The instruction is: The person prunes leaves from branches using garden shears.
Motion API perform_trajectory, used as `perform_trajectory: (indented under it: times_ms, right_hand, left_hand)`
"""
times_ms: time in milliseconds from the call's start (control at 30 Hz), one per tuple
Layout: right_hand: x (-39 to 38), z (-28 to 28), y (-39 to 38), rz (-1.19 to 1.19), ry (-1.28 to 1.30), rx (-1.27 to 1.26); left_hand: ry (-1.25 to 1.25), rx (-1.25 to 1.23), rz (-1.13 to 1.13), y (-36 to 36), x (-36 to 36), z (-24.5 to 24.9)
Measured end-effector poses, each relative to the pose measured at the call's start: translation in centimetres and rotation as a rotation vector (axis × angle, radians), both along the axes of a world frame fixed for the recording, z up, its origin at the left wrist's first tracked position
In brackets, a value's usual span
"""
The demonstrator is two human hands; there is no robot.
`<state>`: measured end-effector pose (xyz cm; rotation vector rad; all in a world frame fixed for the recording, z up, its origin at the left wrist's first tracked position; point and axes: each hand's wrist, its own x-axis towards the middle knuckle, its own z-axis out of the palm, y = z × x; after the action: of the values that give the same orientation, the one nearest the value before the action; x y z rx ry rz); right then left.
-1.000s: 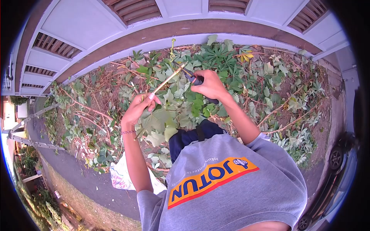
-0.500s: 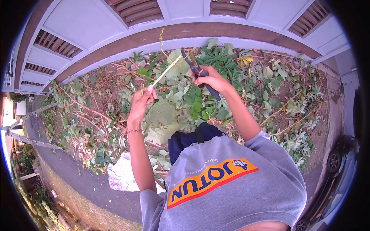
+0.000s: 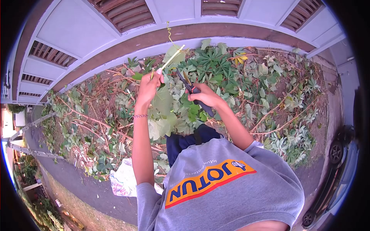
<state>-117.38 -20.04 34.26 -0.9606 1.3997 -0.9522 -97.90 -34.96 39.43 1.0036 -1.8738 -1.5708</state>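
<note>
My left hand [image 3: 149,87] is closed around a pale green vine stem [image 3: 171,57], which points up and to the right. A curly tendril rises near the stem's upper end, and large leaves hang below my fingers. In my right hand [image 3: 203,95] are dark pruning shears [image 3: 192,89] with some red near the pivot. Their blades point up and left, below the stem's tip and apart from it.
Cut leaves and branches [image 3: 216,63] cover the ground along a pale wall [image 3: 177,9] with slatted vents. A white bag [image 3: 123,179] lies at the lower left. A metal ladder [image 3: 34,152] is at the far left, and a car [image 3: 339,177] at the right.
My left hand has risen with the stem. My right hand has moved down with the shears, and their blades have parted from the stem.
</note>
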Motion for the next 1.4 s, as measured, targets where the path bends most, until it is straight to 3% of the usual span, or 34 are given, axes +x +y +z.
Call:
perform_trajectory:
  times_ms: [67,167,467,600,800,867,900,967,1033,1100,1167,1233,1400]
  right_hand:
    - [-0.8,1.9,-0.7,-0.049,0.034,-0.011]
    - [-2.4,0.1,-2.2,-0.056,0.137,-0.025]
    - [-1.3,3.3,-2.8,-0.177,0.079,0.011]
    - [-1.5,1.1,-4.5,-0.359,-0.038,0.031]
    - [-2.8,-0.7,-4.3,-0.379,-0.187,-0.014]
    - [-2.6,-1.0,-2.6,-0.371,-0.215,-0.006]
    - [-2.3,-1.4,-1.7,-0.365,-0.210,0.000]
    - [-1.9,-2.7,0.0,-0.369,-0.236,0.042]
    - [-1.2,-3.1,1.5,-0.386,-0.271,0.019]
    - [-0.5,-2.8,2.9,-0.356,-0.339,0.022]
    - [0.3,-2.4,3.4,-0.346,-0.384,0.021]
    - [1.0,0.1,3.5,-0.210,-0.279,-0.058]
    - [4.0,3.4,1.3,-0.312,-0.115,-0.225]
  left_hand:
    - [-0.030,0.032,-0.059,0.1,-0.7,0.5]
    - [-0.048,0.051,-0.146,-0.1,-1.8,-0.3]
    - [-0.100,0.033,-0.256,0.0,-3.4,0.7]
    - [-0.101,0.047,-0.182,-0.8,-3.8,0.0]
    - [-0.098,0.032,-0.001,-3.5,-4.9,-1.9]
    - [-0.119,-0.215,0.115,-3.4,-6.1,-1.1]
    - [-0.116,-0.208,0.122,-3.7,-6.1,-1.0]
    - [-0.299,-0.256,0.113,-4.5,-5.7,-0.9]
    - [-0.321,-0.225,0.126,-3.6,-5.0,0.9]
    - [-0.126,-0.013,0.083,-2.5,-3.8,3.0]
    - [-0.144,0.027,0.064,-2.4,-2.4,4.1]
    - [0.030,0.098,0.002,-2.1,-1.3,5.6]
    - [0.283,0.210,-0.006,-0.4,-0.5,7.4]
